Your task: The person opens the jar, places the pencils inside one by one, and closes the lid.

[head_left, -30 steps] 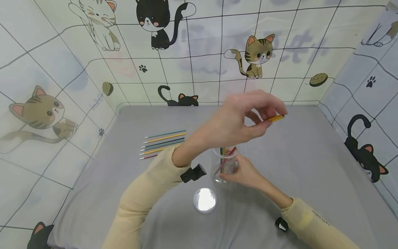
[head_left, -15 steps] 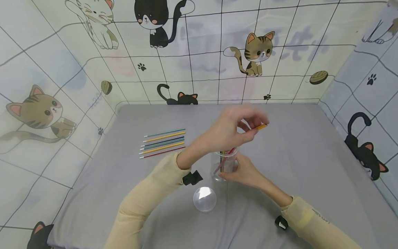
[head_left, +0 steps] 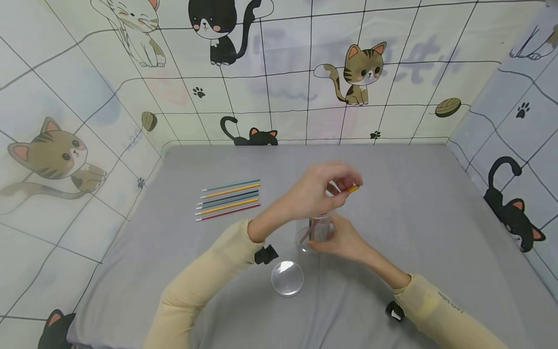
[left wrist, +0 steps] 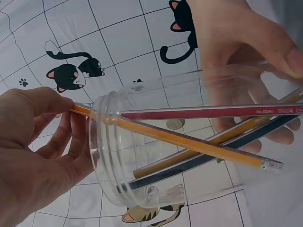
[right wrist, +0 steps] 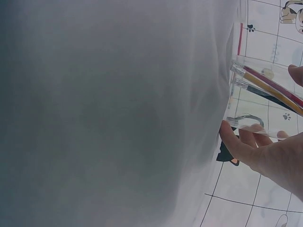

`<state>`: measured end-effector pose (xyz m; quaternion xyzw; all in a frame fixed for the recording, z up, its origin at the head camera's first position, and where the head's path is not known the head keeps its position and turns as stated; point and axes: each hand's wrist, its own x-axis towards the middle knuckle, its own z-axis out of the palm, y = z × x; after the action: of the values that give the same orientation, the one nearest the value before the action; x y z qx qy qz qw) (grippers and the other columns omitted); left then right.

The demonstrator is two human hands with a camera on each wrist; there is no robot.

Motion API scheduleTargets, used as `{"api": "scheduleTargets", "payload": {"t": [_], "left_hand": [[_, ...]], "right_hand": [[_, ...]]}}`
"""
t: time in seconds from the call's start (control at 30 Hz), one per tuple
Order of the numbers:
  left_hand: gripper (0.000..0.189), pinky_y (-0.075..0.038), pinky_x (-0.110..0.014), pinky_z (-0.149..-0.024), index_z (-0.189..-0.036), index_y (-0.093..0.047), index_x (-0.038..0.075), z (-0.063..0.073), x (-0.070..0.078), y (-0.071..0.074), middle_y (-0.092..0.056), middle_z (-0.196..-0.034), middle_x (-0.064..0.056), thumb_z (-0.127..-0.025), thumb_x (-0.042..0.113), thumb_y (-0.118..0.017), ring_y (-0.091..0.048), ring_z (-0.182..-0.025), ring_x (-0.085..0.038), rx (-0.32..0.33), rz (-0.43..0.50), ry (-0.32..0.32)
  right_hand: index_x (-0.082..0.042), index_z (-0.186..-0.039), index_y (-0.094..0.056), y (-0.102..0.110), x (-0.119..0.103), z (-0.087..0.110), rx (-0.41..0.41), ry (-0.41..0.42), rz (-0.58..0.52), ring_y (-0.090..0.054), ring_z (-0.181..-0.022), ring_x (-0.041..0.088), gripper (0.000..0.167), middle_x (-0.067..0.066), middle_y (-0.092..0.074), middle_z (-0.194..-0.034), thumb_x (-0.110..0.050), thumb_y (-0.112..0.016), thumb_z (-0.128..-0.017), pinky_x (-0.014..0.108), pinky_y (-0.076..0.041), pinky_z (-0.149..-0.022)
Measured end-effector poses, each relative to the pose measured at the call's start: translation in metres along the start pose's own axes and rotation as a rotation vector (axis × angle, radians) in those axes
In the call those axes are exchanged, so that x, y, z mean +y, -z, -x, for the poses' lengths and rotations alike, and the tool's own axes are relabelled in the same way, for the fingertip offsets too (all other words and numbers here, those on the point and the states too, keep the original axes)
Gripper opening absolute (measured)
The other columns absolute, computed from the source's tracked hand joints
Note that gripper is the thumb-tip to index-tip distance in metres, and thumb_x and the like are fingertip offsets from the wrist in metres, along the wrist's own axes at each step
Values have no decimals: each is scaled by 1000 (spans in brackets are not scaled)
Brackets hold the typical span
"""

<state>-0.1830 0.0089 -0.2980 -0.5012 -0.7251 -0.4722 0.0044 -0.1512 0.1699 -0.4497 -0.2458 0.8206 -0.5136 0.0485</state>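
Note:
My left hand (head_left: 320, 191) is over the mouth of a clear jar (head_left: 304, 237), pinching a yellow pencil (head_left: 354, 188) near its tip. In the left wrist view this yellow pencil (left wrist: 189, 144) slants through the threaded mouth, its eraser end deep inside the jar. A red pencil (left wrist: 189, 112), a dark pencil (left wrist: 189, 165) and another yellow pencil (left wrist: 158, 169) lean within it. Low on the jar's side, my right hand (head_left: 344, 241) grips it upright on the grey cloth, thumb and fingers around the wall. The left hand partly covers the jar's top in the head view.
Several pencils (head_left: 226, 207) lie in a row on the grey cloth (head_left: 414, 218), left of the jar. In front of it rests a clear round lid (head_left: 287, 278). A cat-printed backdrop (head_left: 287, 92) closes off the back and both sides.
My left hand has come down and to the left with the yellow pencil, closer over the jar. The right hand keeps its grip on the jar in the same spot.

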Motion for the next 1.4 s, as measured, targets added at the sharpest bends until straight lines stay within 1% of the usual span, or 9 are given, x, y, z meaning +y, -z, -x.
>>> {"api": "scheduleTargets", "payload": {"t": [0.07,0.23,0.37,0.57,0.67,0.77,0.93,1.13,1.4], "left_hand": [[26,-55,-21,-72,-110,-66,-3,2,-1,-1,-64,-97,-10,-86,-13,-61,-61,-87,-14,-16,-17,21],[29,-51,-18,-78,-116,-66,-2,4,-2,-1,-64,-101,-7,-87,-6,-65,-58,-92,-13,-37,-120,55],[33,-47,-18,-82,-121,-64,-1,5,-2,0,-63,-110,-7,-88,-1,-68,-56,-97,-14,-2,-155,63],[30,-48,-20,-81,-121,-64,-1,11,-2,11,-64,-112,-8,-91,-1,-62,-57,-96,-13,70,-123,76],[31,-50,-23,-80,-121,-64,0,20,-7,19,-65,-110,-9,-90,-2,-60,-59,-94,-14,126,-115,100],[30,-53,-26,-79,-119,-66,0,32,-15,27,-66,-108,-9,-89,-3,-61,-61,-92,-14,184,-109,137],[29,-56,-30,-76,-117,-66,0,54,-28,33,-66,-107,-10,-89,-6,-62,-63,-89,-17,245,-82,178],[32,-57,-34,-76,-119,-65,0,73,-37,36,-65,-108,-10,-88,-5,-63,-65,-90,-20,272,-68,211],[36,-57,-34,-76,-123,-60,-2,93,-47,39,-63,-111,-14,-88,-7,-65,-66,-92,-25,257,-83,244]], "right_hand": [[-16,-119,-57,0,1,0,1,8,-4,-61,-91,19,50,-4,-65,-105,-17,-86,-78,39,-55,-75],[-16,-114,-59,-1,2,-1,6,33,-5,-61,-94,18,46,-5,-65,-104,-12,-86,-77,37,-55,-77],[-17,-110,-60,-2,2,-2,7,57,-3,-60,-93,19,43,-4,-67,-100,-10,-86,-76,38,-56,-76],[-15,-123,-57,-3,3,-3,30,43,17,-59,-97,20,57,3,-65,-114,-13,-87,-75,37,-56,-74],[-14,-126,-57,-4,4,-3,49,46,33,-58,-101,20,61,6,-65,-119,-15,-89,-74,34,-56,-72],[-12,-125,-58,-5,4,-4,66,65,45,-58,-101,21,61,6,-65,-119,-15,-89,-72,31,-55,-68],[-10,-125,-57,-6,3,-5,68,66,42,-60,-102,23,62,11,-66,-118,-14,-89,-72,32,-56,-68],[-9,-127,-55,-5,1,-4,65,47,73,-60,-102,24,65,11,-67,-118,-15,-88,-71,34,-55,-70],[-9,-127,-55,-6,1,-4,73,54,87,-59,-100,22,65,5,-67,-117,-15,-88,-71,32,-55,-68]]}}
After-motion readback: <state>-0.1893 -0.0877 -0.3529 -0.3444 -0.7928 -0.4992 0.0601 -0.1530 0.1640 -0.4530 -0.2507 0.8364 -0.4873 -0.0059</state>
